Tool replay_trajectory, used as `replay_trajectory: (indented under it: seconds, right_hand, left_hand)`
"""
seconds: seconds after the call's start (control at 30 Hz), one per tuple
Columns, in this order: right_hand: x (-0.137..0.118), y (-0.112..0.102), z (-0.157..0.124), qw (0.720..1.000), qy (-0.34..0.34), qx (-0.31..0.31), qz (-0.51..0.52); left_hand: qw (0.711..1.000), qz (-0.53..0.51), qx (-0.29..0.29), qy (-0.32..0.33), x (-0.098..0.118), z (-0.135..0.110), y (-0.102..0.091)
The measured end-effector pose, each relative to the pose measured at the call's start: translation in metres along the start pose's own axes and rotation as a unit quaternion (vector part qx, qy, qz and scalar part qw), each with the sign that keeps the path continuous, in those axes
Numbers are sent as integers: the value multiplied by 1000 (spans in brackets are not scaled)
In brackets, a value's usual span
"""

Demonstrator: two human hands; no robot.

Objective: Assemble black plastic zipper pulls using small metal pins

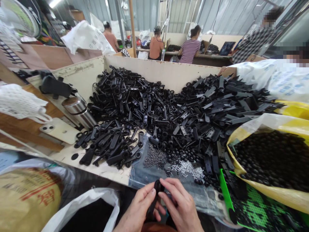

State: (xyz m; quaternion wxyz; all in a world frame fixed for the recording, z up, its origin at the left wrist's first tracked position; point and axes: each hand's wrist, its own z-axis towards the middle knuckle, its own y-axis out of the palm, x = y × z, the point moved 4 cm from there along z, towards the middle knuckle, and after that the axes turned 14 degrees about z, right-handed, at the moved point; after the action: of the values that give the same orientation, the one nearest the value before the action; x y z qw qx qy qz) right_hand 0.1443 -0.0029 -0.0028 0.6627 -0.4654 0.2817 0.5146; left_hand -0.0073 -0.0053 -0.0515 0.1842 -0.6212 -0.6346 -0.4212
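Observation:
At the near edge of the bench, a black plastic part [157, 186] with a rounded end is held between both hands. My left hand [142, 203] is closed round its body, thumb along the side. My right hand [177, 201] pinches the rounded top end with thumb and fingers. The lower end of the part is hidden by the hands. Just beyond lie small silver pins [187, 169], dark screws [154, 156] and small round black pieces [190, 154] on a grey cloth [138, 172]. A large heap of black plastic parts [145, 103] rises behind them.
Flat black pieces [231, 100] are heaped at right, beside a yellow sack [265, 180] of black balls and a green basket [225, 190]. At left are a phone [60, 130], a steel flask [79, 112] and an open white sack [113, 196]. Several people work behind the low partition [169, 69].

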Motion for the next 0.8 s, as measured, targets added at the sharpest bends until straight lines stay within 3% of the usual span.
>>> replay_trajectory:
  seconds: [0.8]
  right_hand:
    - [-3,-6,4,992,-57,-92,-60]
  left_hand:
    - [993,110,-29,-35,7,-3,-2]
